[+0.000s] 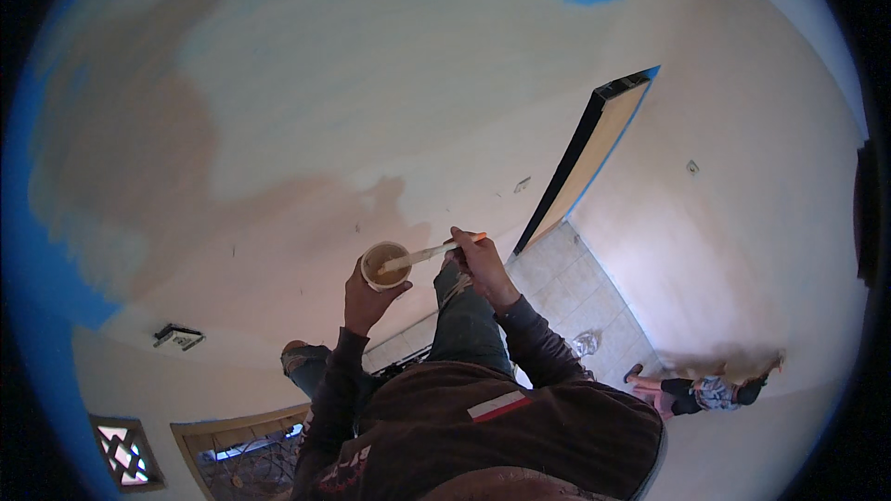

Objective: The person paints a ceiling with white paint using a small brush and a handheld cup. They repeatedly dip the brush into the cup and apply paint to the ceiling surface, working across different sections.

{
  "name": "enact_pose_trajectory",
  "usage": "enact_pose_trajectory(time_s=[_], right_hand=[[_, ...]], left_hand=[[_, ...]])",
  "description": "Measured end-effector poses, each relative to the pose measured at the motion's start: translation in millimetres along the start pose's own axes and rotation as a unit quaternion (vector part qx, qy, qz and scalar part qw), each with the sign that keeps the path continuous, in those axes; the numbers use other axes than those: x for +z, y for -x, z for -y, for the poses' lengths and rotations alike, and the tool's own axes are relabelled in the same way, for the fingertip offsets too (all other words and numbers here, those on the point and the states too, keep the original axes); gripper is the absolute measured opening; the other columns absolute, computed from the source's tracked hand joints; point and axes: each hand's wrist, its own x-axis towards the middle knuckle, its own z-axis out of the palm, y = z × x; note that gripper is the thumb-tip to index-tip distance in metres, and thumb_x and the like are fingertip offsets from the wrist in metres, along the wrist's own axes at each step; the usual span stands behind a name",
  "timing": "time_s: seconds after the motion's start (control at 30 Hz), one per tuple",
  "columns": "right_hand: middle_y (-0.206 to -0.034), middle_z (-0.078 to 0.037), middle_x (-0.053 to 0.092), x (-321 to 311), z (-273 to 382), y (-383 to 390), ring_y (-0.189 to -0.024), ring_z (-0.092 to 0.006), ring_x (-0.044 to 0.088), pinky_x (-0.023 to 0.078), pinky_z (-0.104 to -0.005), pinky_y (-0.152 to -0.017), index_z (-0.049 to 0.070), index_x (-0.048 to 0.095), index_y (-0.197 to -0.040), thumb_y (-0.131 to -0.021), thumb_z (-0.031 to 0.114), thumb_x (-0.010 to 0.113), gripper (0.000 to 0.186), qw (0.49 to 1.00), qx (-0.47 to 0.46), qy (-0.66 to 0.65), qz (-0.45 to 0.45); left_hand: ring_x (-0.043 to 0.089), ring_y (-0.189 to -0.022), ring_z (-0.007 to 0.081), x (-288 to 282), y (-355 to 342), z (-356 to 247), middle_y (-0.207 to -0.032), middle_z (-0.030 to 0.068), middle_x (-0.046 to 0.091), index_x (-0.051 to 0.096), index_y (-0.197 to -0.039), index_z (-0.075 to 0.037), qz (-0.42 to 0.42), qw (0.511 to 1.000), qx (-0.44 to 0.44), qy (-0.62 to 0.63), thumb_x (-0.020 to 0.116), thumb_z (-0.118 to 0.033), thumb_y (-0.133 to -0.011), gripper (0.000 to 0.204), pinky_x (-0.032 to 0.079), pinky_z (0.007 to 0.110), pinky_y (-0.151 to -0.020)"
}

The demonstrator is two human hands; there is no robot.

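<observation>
My left hand (369,302) is wrapped round a small round tub (366,265) and holds it up in front of the wall. Pale beige paint shows inside the tub. A paintbrush (429,253) is gripped in my right hand (483,269), its handle end sticking out past the fingers. The brush slants down to the left, and its bristle end lies within the tub's mouth. Beyond both hands rises a wall (390,83) coated in beige, with blue showing at its left side and in a patch at the top.
A dark-edged doorway (580,162) stands to the right, with floor tiles (557,269) below it. Another person (715,393) is by the right-hand wall, an arm reaching to it. At lower left are a wall box (178,337), a lattice window (125,453) and a wooden frame (200,429).
</observation>
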Motion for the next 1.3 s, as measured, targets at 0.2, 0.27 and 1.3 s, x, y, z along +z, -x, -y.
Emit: enact_pose_trajectory(time_s=[0.2,0.27,1.3], right_hand=[[-0.065,0.001,0.06,2,2,3,-0.051,-0.0044,0.045,0.032,-0.0224,-0.046,0.003,0.071,-0.089,-0.1,0.034,0.06,0.035,1.0,0.018,0.019,0.003],[-0.072,0.0,0.067,-6,-3,0,-0.055,-0.0041,0.053,0.034,-0.0203,-0.048,0.005,0.071,-0.094,-0.101,0.035,0.06,0.032,0.998,0.02,0.045,0.042],[-0.086,-0.006,0.075,-88,451,-170,-0.064,-0.0063,0.055,0.04,-0.0218,-0.054,0.003,0.071,-0.094,-0.1,0.03,0.063,0.029,0.798,-0.588,-0.023,-0.131]], left_hand=[[0.068,-0.11,0.0268,1,1,0,-0.119,0.0139,0.069,0.057,-0.127,-0.003,0.003,1.0,-0.015,-0.009,0.094,-0.024,-0.065,0.075,0.055,0.039,-0.094],[0.068,-0.11,0.0267,1,2,1,-0.119,0.014,0.069,0.057,-0.127,-0.003,0.002,1.0,-0.007,-0.006,0.094,-0.024,-0.065,0.076,0.055,0.039,-0.094],[0.067,-0.109,0.0277,-5,78,93,-0.117,0.0168,0.069,0.056,-0.125,0.0,-0.107,0.991,-0.085,0.016,0.092,-0.022,-0.066,0.072,0.055,0.039,-0.093]])
